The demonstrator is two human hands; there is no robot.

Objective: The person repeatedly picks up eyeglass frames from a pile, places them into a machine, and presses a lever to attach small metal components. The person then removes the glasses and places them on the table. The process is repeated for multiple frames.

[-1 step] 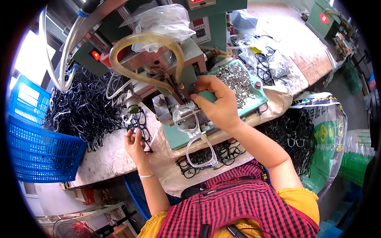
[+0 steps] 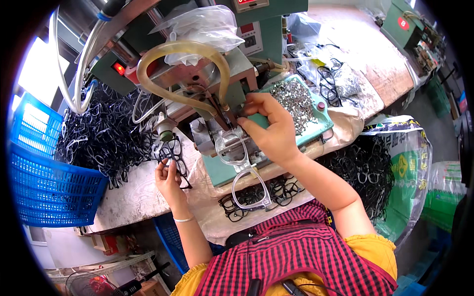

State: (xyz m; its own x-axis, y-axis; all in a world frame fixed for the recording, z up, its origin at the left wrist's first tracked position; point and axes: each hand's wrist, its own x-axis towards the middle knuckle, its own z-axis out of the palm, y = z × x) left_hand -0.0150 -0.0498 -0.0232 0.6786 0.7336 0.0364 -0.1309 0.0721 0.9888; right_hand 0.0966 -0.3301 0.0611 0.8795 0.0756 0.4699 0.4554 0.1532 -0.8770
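Observation:
A clear eyeglass frame (image 2: pixel 247 183) sits at the machine's metal fixture (image 2: pixel 241 146), one rim at the fixture and the other hanging over the front edge. My right hand (image 2: pixel 272 129) is beside the machine head (image 2: pixel 232 106), thumb and fingers curled in against it. What they grip, if anything, is hidden. Left of the machine, my left hand (image 2: pixel 169 181) is closed with its fingertips pinched at a black eyeglass frame (image 2: pixel 176 154) lying on the table. A green tray of small metal parts (image 2: pixel 323 117) stands right of my right hand.
A large heap of black frames (image 2: pixel 106 133) fills the left of the table beside a blue basket (image 2: pixel 59 190). More black frames (image 2: pixel 284 191) lie along the front edge. A sack (image 2: pixel 407 172) of frames stands at right. A yellowish hose (image 2: pixel 143 69) loops over the machine.

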